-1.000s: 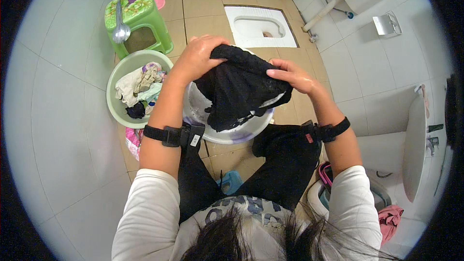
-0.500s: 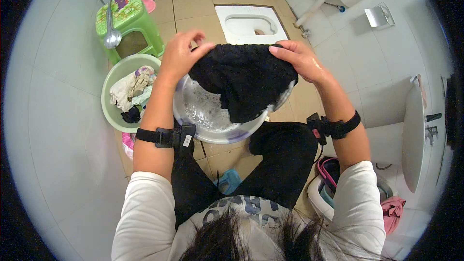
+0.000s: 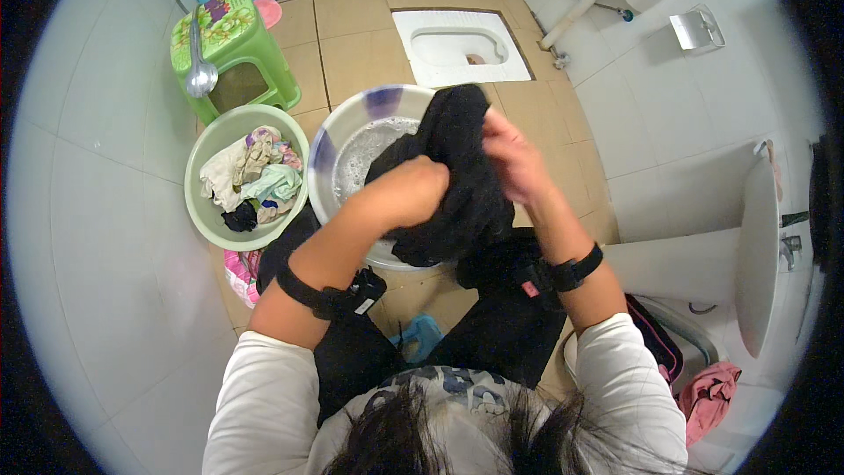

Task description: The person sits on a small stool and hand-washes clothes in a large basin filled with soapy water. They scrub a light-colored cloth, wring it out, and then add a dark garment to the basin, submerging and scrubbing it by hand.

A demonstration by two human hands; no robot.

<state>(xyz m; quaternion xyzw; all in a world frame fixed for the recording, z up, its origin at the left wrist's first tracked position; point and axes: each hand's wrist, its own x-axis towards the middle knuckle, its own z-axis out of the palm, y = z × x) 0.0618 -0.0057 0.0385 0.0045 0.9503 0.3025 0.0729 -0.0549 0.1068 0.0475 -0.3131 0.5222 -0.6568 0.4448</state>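
A black garment [image 3: 457, 149] with a gathered waistband hangs bunched over the right side of a white and purple basin [image 3: 383, 102] between my knees. My left hand [image 3: 413, 193] is closed in a fist on the middle of the cloth. My right hand [image 3: 514, 158], somewhat blurred, has its curled fingers at the garment's right edge, gripping it there. Foamy water [image 3: 362, 155] shows in the basin left of the cloth; the garment hides the rest of the inside.
Left of the basin, a pale green tub [image 3: 199, 209] contains several clothes. A green stool [image 3: 280, 70] with a metal ladle [image 3: 200, 79] on it stands behind. Ahead is a squat toilet [image 3: 422, 62] in the tiled floor. At right stands a pedestal washbasin [image 3: 758, 246].
The garment has gone from spread wide between both hands to bunched and turned. My left hand has moved right and nearer, onto its middle; my right hand has come slightly inward and nearer.
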